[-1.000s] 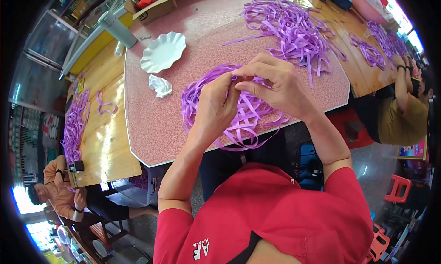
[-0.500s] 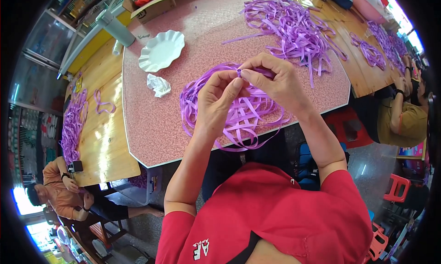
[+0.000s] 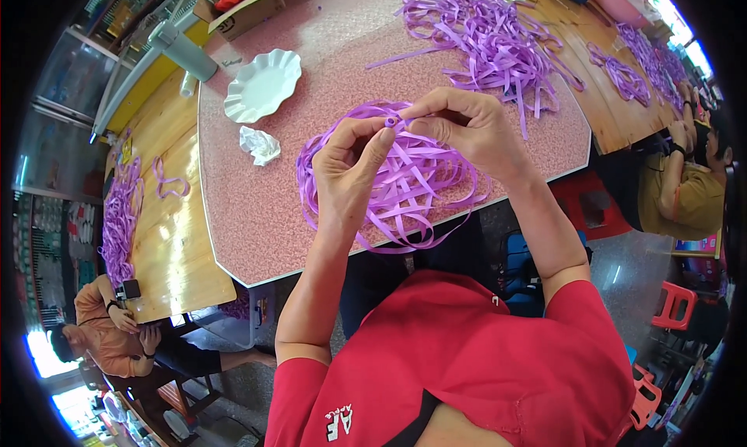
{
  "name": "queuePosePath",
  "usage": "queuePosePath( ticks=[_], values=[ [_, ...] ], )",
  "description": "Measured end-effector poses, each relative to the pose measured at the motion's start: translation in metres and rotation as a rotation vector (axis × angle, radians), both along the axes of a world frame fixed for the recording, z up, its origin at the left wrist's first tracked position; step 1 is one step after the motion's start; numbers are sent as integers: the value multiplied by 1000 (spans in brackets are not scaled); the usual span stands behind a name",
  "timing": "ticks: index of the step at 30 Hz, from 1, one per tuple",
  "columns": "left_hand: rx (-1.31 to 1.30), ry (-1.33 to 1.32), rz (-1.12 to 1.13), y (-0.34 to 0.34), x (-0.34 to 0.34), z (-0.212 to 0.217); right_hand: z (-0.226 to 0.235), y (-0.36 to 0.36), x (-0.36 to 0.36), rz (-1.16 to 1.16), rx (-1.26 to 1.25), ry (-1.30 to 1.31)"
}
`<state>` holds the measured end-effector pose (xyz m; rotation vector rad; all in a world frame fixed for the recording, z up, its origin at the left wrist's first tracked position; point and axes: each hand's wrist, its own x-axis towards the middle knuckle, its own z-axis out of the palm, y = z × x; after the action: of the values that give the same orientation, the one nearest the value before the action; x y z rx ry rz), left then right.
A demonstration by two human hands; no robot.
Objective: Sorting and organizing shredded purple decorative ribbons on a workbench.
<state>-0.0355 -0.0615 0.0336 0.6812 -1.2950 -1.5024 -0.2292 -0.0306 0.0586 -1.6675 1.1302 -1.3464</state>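
Above the near part of the pink table, both my hands are raised close together. Thumb and forefinger of my left hand (image 3: 346,171) pinch a small dark purple coil (image 3: 391,122), which looks like rolled ribbon. My right hand (image 3: 482,140) pinches a purple ribbon just right of the coil; its fingertips are apart from the left ones. A loose heap of purple ribbon (image 3: 416,186) lies beneath and behind the hands, some loops hanging over the near table edge.
On the pink table (image 3: 249,206) are a scalloped white plate (image 3: 263,85), crumpled white tissue (image 3: 260,146), a grey-green bottle (image 3: 183,50), a cardboard box (image 3: 247,13) and a larger ribbon pile (image 3: 486,46). Co-workers sit at wooden side tables, left (image 3: 117,322) and right (image 3: 677,190).
My hands have drawn slightly apart, the left shifting leftward. The small coil now shows between them, where fingertips met before. The view has shifted a little.
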Motion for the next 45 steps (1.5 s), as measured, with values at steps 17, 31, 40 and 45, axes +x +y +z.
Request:
queuePosePath(
  ticks=[17,31,40,45],
  values=[
    [-141,-71,-47,0,0,8,1,2,6,94,392,-439],
    [-265,-223,-13,0,3,10,10,9,5,59,53,-37],
    [-373,-219,21,-3,-1,10,5,11,6,64,31,-163],
    [-488,-284,81,-4,-3,8,-5,8,7,112,121,-343]
  ],
)
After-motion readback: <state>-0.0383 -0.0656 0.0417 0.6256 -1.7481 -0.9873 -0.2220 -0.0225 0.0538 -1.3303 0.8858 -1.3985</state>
